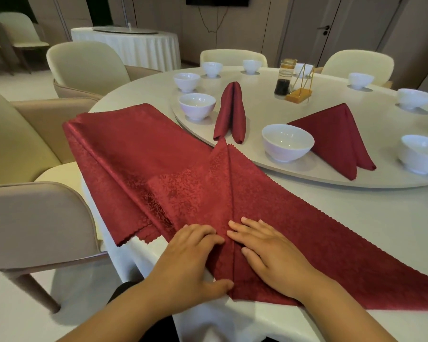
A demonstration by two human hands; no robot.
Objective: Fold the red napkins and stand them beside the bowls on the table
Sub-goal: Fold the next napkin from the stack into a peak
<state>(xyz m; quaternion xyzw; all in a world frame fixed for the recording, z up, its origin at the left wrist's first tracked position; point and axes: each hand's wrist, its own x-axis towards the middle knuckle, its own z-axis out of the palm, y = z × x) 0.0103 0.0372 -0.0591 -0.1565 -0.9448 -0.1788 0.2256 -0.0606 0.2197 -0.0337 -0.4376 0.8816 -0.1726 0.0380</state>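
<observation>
My left hand [193, 257] and right hand [265, 250] lie flat, fingers straight, pressing either side of centre crease of red napkin [307, 233] at near edge of worktop [368, 206]. Its two flaps meet in point away from me. Partly under it, left: stack of unfolded napkins [124, 149]. Beyond, on raised turntable [307, 178]: folded napkin [230, 112] upright beside bowl [197, 106]; second folded napkin [336, 137] just behind nearer bowl [287, 141].

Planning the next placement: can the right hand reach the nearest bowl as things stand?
Probably yes: the right hand presses flat on the napkin, and only flat red cloth and bare table lie between it and the bowl.
</observation>
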